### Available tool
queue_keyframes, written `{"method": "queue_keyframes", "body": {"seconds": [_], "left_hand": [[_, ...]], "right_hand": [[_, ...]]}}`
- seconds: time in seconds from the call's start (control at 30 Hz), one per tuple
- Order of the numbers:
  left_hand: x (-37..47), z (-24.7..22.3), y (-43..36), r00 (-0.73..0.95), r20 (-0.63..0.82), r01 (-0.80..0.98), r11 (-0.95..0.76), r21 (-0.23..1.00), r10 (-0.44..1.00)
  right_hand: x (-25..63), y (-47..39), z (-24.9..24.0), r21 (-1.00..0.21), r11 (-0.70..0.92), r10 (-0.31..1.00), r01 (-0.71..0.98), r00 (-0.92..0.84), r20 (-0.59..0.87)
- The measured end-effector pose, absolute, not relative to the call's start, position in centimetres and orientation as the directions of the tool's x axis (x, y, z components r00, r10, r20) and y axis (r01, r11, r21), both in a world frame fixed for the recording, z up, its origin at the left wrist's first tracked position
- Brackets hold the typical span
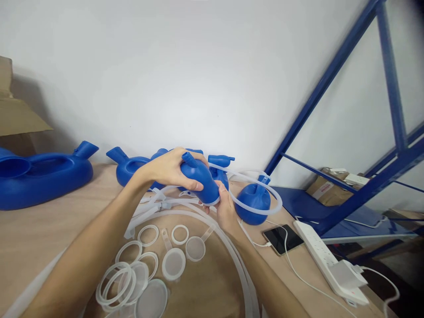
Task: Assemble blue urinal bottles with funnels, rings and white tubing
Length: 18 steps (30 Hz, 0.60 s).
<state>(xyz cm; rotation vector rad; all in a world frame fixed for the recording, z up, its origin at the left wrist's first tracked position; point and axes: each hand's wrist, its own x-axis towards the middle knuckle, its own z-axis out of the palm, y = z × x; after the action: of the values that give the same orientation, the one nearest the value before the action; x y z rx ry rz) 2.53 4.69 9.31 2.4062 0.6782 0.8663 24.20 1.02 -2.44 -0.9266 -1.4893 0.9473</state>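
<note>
A blue funnel-shaped plastic part (206, 183) with a narrow spout is held above the middle of the table. My left hand (174, 168) wraps round its upper left side, with the spout pointing up past the fingers. At its wide lower end, my right hand (225, 203) pinches the rim, where a pale edge shows. Below lie translucent rings (149, 235) and round translucent caps with tabs (173, 264). Coils of clear tubing (198, 211) run beneath and around both hands.
Blue bottles stand at the left (49, 181), behind my hands and at the right (253, 203). A phone (282, 239) and a white power strip (326, 260) with cables lie at the right. Blue metal framing (324, 79) rises beyond. Cardboard (23, 117) stands far left.
</note>
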Motion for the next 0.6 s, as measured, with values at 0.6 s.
{"method": "queue_keyframes", "body": {"seconds": [0.6], "left_hand": [[2.5, 10.2, 2.5, 0.639, 0.527, 0.293, -0.811, 0.507, 0.561]], "right_hand": [[24.2, -1.1, 0.5, -0.948, 0.313, 0.924, -0.056, -0.211, 0.318]]}}
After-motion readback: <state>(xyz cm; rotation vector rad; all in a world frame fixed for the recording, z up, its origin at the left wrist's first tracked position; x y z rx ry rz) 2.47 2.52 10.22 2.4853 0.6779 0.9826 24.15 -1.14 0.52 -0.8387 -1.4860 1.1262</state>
